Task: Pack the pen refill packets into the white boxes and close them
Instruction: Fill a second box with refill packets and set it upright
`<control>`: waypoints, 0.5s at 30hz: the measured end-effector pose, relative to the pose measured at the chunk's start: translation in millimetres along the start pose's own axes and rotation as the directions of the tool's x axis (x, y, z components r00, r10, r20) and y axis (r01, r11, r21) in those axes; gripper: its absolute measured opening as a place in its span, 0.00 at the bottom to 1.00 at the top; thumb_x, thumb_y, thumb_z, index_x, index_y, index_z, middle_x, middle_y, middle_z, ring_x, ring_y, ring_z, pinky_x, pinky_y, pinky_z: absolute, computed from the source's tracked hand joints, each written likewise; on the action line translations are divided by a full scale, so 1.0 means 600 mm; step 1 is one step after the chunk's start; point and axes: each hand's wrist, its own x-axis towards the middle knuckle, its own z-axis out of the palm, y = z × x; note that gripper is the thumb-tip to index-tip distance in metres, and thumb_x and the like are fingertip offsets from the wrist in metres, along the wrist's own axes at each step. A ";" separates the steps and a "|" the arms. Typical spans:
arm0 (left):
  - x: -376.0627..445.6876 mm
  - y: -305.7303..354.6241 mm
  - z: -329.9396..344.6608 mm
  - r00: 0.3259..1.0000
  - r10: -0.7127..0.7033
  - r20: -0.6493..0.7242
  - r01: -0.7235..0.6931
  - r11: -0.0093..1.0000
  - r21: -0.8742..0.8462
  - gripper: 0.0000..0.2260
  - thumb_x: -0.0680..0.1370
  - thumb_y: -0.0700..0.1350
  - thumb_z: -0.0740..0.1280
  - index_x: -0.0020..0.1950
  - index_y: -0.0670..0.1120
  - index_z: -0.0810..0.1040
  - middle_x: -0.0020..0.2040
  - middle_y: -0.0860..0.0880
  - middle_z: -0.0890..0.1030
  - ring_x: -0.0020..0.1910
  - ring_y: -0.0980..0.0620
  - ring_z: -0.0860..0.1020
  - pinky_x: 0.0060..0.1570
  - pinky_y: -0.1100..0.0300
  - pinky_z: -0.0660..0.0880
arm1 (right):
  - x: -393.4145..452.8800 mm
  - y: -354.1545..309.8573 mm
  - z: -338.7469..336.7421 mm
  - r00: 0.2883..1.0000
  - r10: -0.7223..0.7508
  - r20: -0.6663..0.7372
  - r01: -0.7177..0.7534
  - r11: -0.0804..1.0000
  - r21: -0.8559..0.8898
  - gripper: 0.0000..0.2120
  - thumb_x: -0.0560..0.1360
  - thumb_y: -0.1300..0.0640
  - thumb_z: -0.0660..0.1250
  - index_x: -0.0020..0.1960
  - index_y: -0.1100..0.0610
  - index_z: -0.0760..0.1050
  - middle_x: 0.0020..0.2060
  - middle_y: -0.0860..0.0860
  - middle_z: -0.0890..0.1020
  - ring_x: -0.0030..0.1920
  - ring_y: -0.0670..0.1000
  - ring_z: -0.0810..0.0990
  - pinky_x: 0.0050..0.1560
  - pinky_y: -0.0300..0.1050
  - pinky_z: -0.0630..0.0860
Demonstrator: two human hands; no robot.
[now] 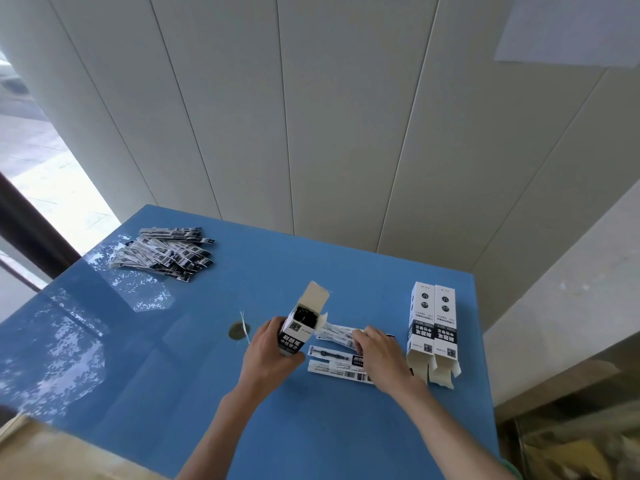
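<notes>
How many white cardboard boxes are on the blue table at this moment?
3. One open white cardboard box is held upright by the left hand; two more white boxes lie side by side at the table's right, near flaps open. None seems hidden.

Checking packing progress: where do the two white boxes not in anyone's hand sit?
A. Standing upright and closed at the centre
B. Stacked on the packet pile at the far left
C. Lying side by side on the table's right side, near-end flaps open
C: the two white boxes lie side by side on the right of the blue table, their near-end flaps hanging open.
</notes>
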 end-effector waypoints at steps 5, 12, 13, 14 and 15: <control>0.000 0.001 0.000 1.000 0.003 0.003 -0.003 1.000 0.002 0.18 0.65 0.45 0.73 0.51 0.57 0.72 0.46 0.56 0.76 0.44 0.59 0.74 0.35 0.61 0.65 | 0.007 0.006 -0.005 0.995 0.095 -0.015 -0.091 0.985 0.146 0.20 0.73 0.73 0.55 0.46 0.47 0.71 0.44 0.45 0.70 0.39 0.50 0.73 0.37 0.48 0.70; 0.000 0.005 0.006 1.000 0.010 0.025 -0.009 1.000 -0.026 0.17 0.64 0.46 0.72 0.46 0.60 0.69 0.45 0.56 0.76 0.43 0.57 0.75 0.35 0.59 0.66 | 0.016 0.011 -0.016 0.971 0.239 -0.014 -0.192 0.811 0.553 0.23 0.81 0.69 0.55 0.50 0.48 0.83 0.49 0.51 0.75 0.48 0.49 0.78 0.43 0.32 0.74; 0.000 0.005 0.006 1.000 0.011 0.027 -0.010 1.000 -0.024 0.17 0.64 0.46 0.72 0.46 0.60 0.69 0.45 0.56 0.76 0.44 0.57 0.75 0.35 0.59 0.66 | 0.015 0.011 -0.020 0.967 0.253 -0.004 -0.205 0.791 0.577 0.22 0.81 0.69 0.54 0.52 0.50 0.84 0.50 0.51 0.76 0.50 0.48 0.78 0.43 0.28 0.72; 0.001 0.005 0.006 0.999 0.011 0.030 -0.011 1.000 -0.021 0.17 0.64 0.46 0.72 0.46 0.60 0.69 0.45 0.56 0.76 0.44 0.57 0.75 0.35 0.59 0.66 | 0.014 0.011 -0.022 0.965 0.264 0.002 -0.213 0.773 0.597 0.21 0.81 0.69 0.55 0.54 0.52 0.84 0.52 0.51 0.77 0.52 0.47 0.77 0.44 0.26 0.71; 0.001 0.005 0.006 0.999 0.012 0.034 -0.011 1.000 -0.020 0.17 0.64 0.46 0.71 0.46 0.60 0.69 0.45 0.56 0.76 0.44 0.57 0.75 0.35 0.59 0.66 | 0.014 0.011 -0.024 0.964 0.265 -0.002 -0.208 0.762 0.614 0.20 0.81 0.68 0.55 0.55 0.53 0.83 0.53 0.50 0.79 0.54 0.46 0.77 0.46 0.25 0.70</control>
